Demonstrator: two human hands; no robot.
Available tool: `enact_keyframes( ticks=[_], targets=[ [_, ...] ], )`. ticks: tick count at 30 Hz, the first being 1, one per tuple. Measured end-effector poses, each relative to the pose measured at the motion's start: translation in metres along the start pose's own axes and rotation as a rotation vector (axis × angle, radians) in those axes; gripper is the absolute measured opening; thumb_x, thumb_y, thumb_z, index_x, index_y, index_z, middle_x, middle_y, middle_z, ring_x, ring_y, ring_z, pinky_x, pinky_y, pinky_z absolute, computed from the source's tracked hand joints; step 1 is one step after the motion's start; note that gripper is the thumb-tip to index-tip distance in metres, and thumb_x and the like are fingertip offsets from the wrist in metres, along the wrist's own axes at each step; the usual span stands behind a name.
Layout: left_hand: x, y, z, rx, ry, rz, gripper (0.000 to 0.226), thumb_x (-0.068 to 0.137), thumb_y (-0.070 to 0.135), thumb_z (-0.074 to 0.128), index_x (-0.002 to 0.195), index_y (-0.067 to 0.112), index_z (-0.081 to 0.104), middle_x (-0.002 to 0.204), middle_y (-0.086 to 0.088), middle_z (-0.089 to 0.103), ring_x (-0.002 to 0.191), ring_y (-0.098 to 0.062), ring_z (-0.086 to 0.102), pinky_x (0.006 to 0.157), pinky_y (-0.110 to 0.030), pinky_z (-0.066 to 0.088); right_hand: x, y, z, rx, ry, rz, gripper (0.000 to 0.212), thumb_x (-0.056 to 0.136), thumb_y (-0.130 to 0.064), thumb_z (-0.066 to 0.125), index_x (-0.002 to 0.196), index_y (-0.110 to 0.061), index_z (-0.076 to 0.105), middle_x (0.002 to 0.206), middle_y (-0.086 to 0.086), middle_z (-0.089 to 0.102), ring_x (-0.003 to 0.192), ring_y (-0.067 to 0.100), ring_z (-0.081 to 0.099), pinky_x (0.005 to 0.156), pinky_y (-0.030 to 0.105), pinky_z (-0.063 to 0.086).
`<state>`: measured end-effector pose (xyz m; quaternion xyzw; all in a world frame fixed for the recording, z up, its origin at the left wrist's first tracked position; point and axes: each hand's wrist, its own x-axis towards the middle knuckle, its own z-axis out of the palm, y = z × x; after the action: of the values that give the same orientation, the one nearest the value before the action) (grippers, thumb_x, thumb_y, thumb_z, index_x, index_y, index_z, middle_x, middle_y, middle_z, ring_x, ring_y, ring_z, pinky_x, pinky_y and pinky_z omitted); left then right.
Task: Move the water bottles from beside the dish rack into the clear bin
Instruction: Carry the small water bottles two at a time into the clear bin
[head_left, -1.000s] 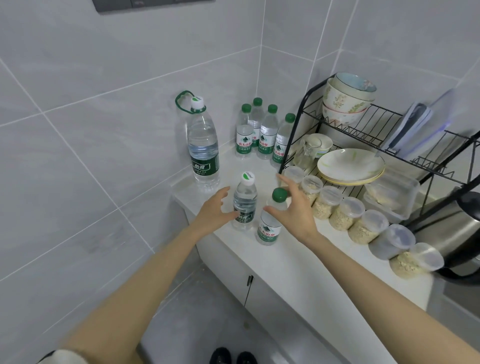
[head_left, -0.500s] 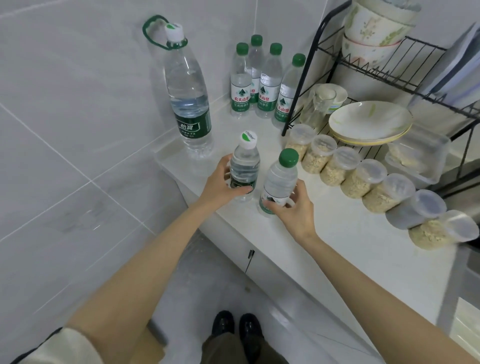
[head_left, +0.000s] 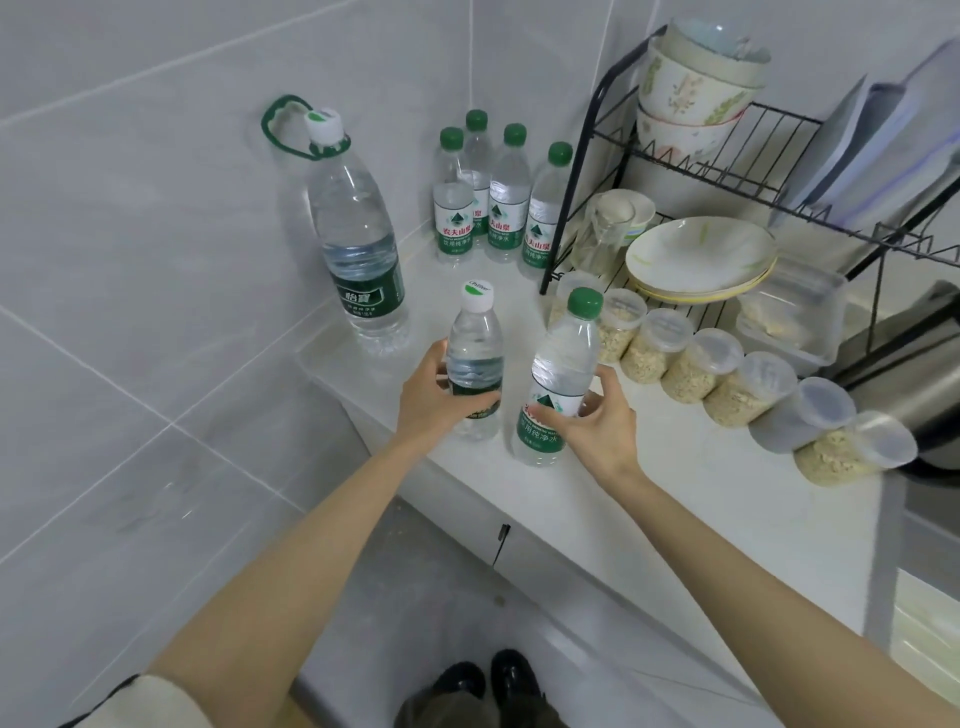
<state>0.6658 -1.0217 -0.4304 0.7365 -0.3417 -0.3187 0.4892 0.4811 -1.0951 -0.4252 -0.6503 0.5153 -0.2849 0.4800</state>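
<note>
Your left hand (head_left: 431, 395) grips the white-capped bottle (head_left: 474, 358) and your right hand (head_left: 597, 421) grips the tilted green-capped bottle (head_left: 558, 374) near the counter (head_left: 675, 499) edge, where a careless swing could topple the oat jars (head_left: 691, 364) just beside it.

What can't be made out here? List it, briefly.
Head view only:
- Clear bin: nowhere in frame.
- White-capped bottle: label partly covered by the left hand.
- Green-capped bottle in the right hand: whether its base touches the countertop, unclear.
- Rear bottle of the four: label hidden by those in front.
- Kettle: cut off by the right edge.
</note>
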Motion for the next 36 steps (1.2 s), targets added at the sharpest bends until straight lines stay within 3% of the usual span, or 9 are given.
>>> enact_keyframes(
  ticks=[4,8,12,20,24,28,31,36],
  targets=[
    [0.002,0.017,-0.004,-0.041,-0.031,0.016,0.063,0.059,0.025,0.089,0.107,0.036,0.051,0.1,0.017,0.064,0.093,-0.009,0.063,0.082,-0.026,0.051,-0.006,-0.02,-0.018,0.039,0.056,0.028,0.063,0.06,-0.029,0.09,0.108,-0.034,0.049,0.081,-0.009,0.071,0.084,0.018,0.069,0.082,0.043,0.057],
    [0.002,0.041,-0.005,-0.059,-0.143,0.088,0.06,0.057,0.021,0.091,0.101,0.039,0.053,0.1,0.013,0.066,0.096,-0.012,0.065,0.085,-0.029,0.054,-0.021,-0.036,-0.04,0.085,0.15,0.04,0.064,0.057,-0.03,0.091,0.108,-0.033,0.053,0.091,-0.003,0.075,0.087,0.013,0.07,0.085,0.042,0.057],
    [-0.002,0.08,0.003,-0.024,-0.28,0.206,0.064,0.046,0.038,0.089,0.101,0.04,0.057,0.1,0.011,0.07,0.096,-0.013,0.067,0.089,-0.04,0.055,-0.051,-0.056,-0.072,0.13,0.282,0.021,0.067,0.059,-0.025,0.091,0.115,-0.029,0.054,0.093,-0.004,0.074,0.088,0.012,0.07,0.083,0.039,0.057],
    [-0.047,0.166,0.058,-0.003,-0.545,0.475,0.077,0.043,0.051,0.086,0.112,0.032,0.058,0.103,0.01,0.07,0.097,-0.013,0.066,0.087,-0.04,0.055,-0.143,-0.078,-0.149,0.088,0.576,-0.02,0.064,0.062,-0.021,0.09,0.115,-0.024,0.055,0.093,-0.007,0.075,0.086,0.01,0.071,0.084,0.038,0.058],
    [-0.095,0.208,0.099,-0.01,-0.695,0.586,0.072,0.052,0.042,0.089,0.114,0.033,0.054,0.102,0.011,0.067,0.095,-0.011,0.064,0.083,-0.032,0.055,-0.205,-0.081,-0.192,0.031,0.756,-0.038,0.063,0.059,-0.025,0.09,0.113,-0.029,0.057,0.09,-0.008,0.075,0.083,0.008,0.072,0.082,0.042,0.059],
    [-0.165,0.244,0.144,-0.062,-0.886,0.69,0.067,0.059,0.026,0.09,0.117,0.025,0.054,0.102,0.011,0.066,0.093,-0.008,0.063,0.072,-0.016,0.051,-0.282,-0.077,-0.236,-0.002,0.938,-0.026,0.066,0.058,-0.031,0.09,0.114,-0.029,0.056,0.095,-0.008,0.075,0.085,0.007,0.072,0.082,0.043,0.059],
    [-0.223,0.262,0.175,-0.074,-1.032,0.765,0.071,0.06,0.031,0.089,0.12,0.027,0.054,0.108,0.008,0.067,0.096,-0.01,0.064,0.081,-0.026,0.054,-0.343,-0.073,-0.263,-0.014,1.051,-0.004,0.07,0.054,-0.037,0.089,0.115,-0.03,0.056,0.1,-0.007,0.075,0.09,0.01,0.072,0.082,0.044,0.059],
    [-0.341,0.281,0.225,-0.108,-1.214,0.887,0.076,0.056,0.04,0.089,0.122,0.028,0.054,0.112,0.007,0.066,0.101,-0.014,0.063,0.089,-0.036,0.053,-0.466,-0.062,-0.301,-0.043,1.25,0.02,0.067,0.061,-0.021,0.09,0.117,-0.023,0.054,0.095,-0.007,0.074,0.084,0.008,0.072,0.075,0.032,0.059]
  ],
)
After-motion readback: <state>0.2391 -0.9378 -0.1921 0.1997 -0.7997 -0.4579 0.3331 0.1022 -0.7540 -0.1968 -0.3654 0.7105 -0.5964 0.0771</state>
